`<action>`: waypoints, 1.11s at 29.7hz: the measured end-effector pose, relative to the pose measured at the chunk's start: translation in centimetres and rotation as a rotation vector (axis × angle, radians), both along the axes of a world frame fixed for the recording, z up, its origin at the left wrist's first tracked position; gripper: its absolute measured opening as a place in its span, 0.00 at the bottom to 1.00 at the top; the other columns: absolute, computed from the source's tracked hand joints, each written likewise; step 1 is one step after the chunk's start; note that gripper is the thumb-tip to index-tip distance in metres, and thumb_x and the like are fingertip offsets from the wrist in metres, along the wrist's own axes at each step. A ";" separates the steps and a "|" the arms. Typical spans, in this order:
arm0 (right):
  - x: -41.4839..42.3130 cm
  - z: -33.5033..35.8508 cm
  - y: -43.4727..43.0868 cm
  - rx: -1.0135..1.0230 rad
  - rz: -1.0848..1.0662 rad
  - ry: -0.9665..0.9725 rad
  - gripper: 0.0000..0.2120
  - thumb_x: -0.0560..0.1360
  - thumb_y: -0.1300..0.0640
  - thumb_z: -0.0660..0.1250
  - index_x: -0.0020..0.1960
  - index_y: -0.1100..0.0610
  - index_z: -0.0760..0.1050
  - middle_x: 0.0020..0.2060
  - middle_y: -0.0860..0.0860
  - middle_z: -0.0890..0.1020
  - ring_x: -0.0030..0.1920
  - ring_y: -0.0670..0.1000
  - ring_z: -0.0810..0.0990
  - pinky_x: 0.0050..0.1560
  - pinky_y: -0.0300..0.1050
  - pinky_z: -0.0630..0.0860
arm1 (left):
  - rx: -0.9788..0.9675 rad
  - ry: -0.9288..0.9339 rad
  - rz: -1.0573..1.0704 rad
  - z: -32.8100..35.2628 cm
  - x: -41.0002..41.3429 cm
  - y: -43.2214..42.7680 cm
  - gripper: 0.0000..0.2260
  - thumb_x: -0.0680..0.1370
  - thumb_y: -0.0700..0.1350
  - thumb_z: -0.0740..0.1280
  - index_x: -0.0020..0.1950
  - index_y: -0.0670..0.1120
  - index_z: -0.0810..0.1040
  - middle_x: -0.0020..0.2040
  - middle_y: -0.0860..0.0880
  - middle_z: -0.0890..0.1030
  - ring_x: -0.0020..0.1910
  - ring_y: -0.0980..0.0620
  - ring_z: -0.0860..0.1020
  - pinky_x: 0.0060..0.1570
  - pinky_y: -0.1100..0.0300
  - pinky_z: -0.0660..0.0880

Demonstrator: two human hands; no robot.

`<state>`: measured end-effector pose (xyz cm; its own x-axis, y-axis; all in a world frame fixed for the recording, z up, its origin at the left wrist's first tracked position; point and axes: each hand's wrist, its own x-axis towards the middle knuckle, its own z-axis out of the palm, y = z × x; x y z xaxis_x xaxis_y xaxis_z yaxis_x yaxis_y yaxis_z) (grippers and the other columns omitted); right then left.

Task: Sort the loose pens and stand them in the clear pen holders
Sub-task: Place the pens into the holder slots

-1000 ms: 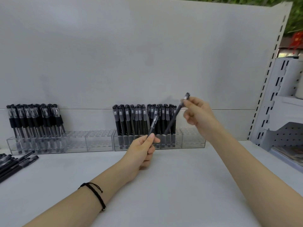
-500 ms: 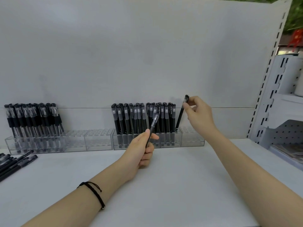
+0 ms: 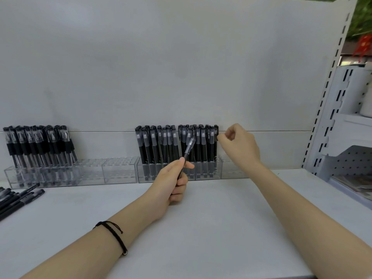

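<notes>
Most of the right-hand clear holder (image 3: 233, 174), sitting along the back edge of the shelf (image 3: 201, 228), is already packed with upright black pens (image 3: 161, 146); only its end compartment nearest the right edge looks bare. The left-hand holder (image 3: 118, 174), also on the back edge, has clear-barrelled pens with black grips (image 3: 40, 146) bunched at its left end and the rest of its holes free. A pile of loose pens (image 3: 18, 196) lies at the shelf's left edge, so I'd guess there's a fair bit left to do. The left hand (image 3: 171, 184) is wrapped round the lower barrel of one pen (image 3: 188, 152), frosted cap tilted up toward the row. The right hand (image 3: 239, 143) has its fingers curled, tips right at the cap of the end pen (image 3: 215, 146) standing in the row; can't tell if it's pinching or just touching. The holders look like hard see-through plastic boxes with a grid of holes on top, and the pens are slim matte barrels with translucent caps.
</notes>
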<state>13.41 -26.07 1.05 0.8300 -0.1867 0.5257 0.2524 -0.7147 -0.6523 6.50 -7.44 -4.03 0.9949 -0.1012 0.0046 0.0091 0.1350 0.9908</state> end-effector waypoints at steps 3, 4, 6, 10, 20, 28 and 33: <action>-1.1 0.6 0.7 0.071 0.188 -0.144 0.10 0.76 0.51 0.64 0.39 0.55 0.75 0.34 0.47 0.79 0.35 0.47 0.74 0.38 0.45 0.69 | -0.002 -0.028 -0.002 0.1 -0.1 -0.1 0.13 0.82 0.56 0.57 0.51 0.49 0.76 0.27 0.53 0.63 0.24 0.56 0.56 0.23 0.65 0.53; -1.6 0.8 1.2 0.097 0.308 -0.126 0.13 0.77 0.50 0.64 0.38 0.56 0.77 0.33 0.50 0.81 0.32 0.45 0.72 0.36 0.43 0.69 | 0.006 -0.042 -0.002 0.1 -0.1 -0.1 0.13 0.82 0.55 0.57 0.51 0.49 0.76 0.27 0.53 0.64 0.25 0.56 0.56 0.24 0.64 0.53; -2.8 1.1 2.2 0.121 0.517 0.001 0.14 0.77 0.48 0.67 0.39 0.57 0.80 0.34 0.52 0.83 0.26 0.41 0.70 0.30 0.35 0.67 | 0.026 -0.068 -0.003 0.1 -0.2 -0.2 0.13 0.82 0.55 0.57 0.52 0.49 0.76 0.27 0.53 0.65 0.25 0.55 0.58 0.25 0.63 0.55; -3.2 0.9 3.1 0.193 0.643 0.148 0.08 0.76 0.53 0.69 0.43 0.56 0.82 0.36 0.51 0.84 0.23 0.43 0.70 0.26 0.34 0.66 | 0.086 -0.125 0.000 0.3 -0.5 -0.3 0.13 0.83 0.55 0.57 0.52 0.49 0.76 0.28 0.52 0.67 0.25 0.55 0.61 0.26 0.64 0.60; -2.3 2.2 1.7 0.501 0.508 0.028 0.07 0.78 0.60 0.65 0.42 0.58 0.76 0.35 0.52 0.79 0.21 0.45 0.67 0.22 0.34 0.63 | 1.103 -0.616 0.209 -0.9 -0.4 -0.1 0.08 0.82 0.54 0.57 0.55 0.53 0.72 0.47 0.56 0.76 0.47 0.56 0.73 0.46 0.56 0.72; -0.7 2.0 -1.3 0.316 0.186 -0.323 0.05 0.76 0.53 0.66 0.42 0.53 0.75 0.34 0.43 0.78 0.26 0.42 0.68 0.32 0.33 0.65 | 1.700 -0.662 0.275 -1.3 -0.6 -0.3 0.16 0.81 0.58 0.52 0.64 0.52 0.70 0.57 0.52 0.74 0.58 0.49 0.71 0.53 0.55 0.64; -0.2 1.1 -1.2 0.202 0.180 -0.315 0.04 0.77 0.53 0.66 0.45 0.53 0.76 0.36 0.41 0.78 0.27 0.43 0.69 0.37 0.41 0.68 | 1.719 -0.657 0.289 -1.3 -0.6 -0.2 0.17 0.81 0.58 0.53 0.63 0.52 0.71 0.57 0.52 0.76 0.58 0.49 0.72 0.52 0.54 0.65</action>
